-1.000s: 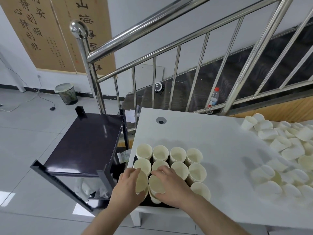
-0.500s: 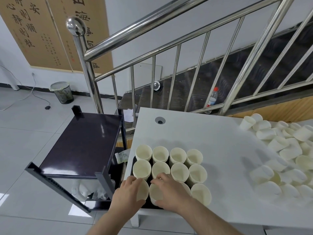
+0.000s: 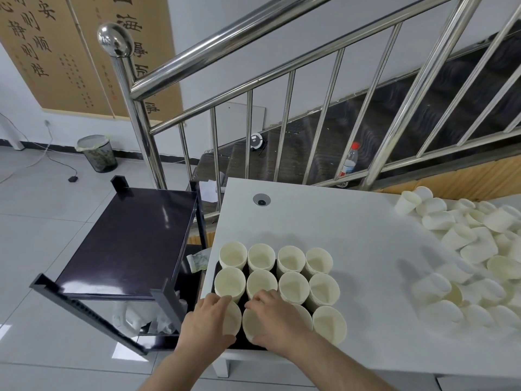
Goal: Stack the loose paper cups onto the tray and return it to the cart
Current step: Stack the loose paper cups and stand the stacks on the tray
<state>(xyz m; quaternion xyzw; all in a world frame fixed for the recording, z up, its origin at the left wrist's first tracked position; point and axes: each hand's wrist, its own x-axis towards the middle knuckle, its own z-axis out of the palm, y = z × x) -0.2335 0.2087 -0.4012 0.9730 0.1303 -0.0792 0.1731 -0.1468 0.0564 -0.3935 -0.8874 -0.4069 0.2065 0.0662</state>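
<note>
Railing (image 3: 231, 45): steel handrail and bars running from the upper left of the frame to the upper right, with dark stairs behind them.
Desk (image 3: 366, 249): white top filling the centre and right of the frame, a small round grommet near its far left corner.
Cart (image 3: 129, 244): dark, glossy top shelf left of the desk, just beside its edge; a lower shelf holds pale bags.
Loose paper cups (image 3: 473, 258): a heap lying on their sides along the right of the desk, well apart from the tray.
Tray (image 3: 217, 268): dark, on the desk's lower left corner – mostly hidden under upright cup stacks (image 3: 290, 270) set in rows of four.
Left hand (image 3: 207, 324): fingers curled round the nearest left stack on the tray, gripping it from the left.
Right hand (image 3: 275, 317): fingers and thumb wrapped round the next stack in the front row – touching the row behind.
Bin (image 3: 97, 153): mesh basket on the floor, left of the frame.
Bottle (image 3: 349, 162): red-capped, standing on the stairs behind the bars.
</note>
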